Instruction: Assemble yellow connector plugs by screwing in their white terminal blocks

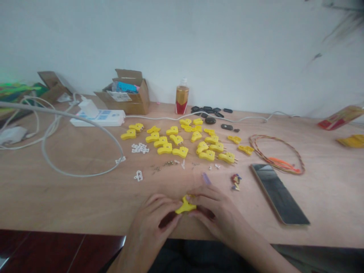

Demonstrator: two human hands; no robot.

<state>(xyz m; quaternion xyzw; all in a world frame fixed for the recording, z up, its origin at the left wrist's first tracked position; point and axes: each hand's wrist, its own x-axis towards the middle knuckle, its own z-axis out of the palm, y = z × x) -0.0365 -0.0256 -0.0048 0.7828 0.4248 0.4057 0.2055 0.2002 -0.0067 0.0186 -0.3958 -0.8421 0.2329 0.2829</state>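
Near the table's front edge, a small yellow plastic casing (185,206) is held between both hands. My left hand (155,216) pinches its left end between thumb and fingers. On the other end, my right hand (213,206) grips with thumb and fingers, partly covering it. Beyond the hands lie several similar yellow casings (165,148), some with metal pins sticking out. Small white plastic clips (140,148), little brass-coloured parts (168,163) and a purple strip (206,178) are spread between them and me.
A smartphone (280,195) and a coil of twisted wire (295,151) lie at right. White cable loops over the left side by a power strip (105,117). Behind stand an open cardboard box (139,102) and a bottle (182,96); black pieces (209,110) lie near the wall.
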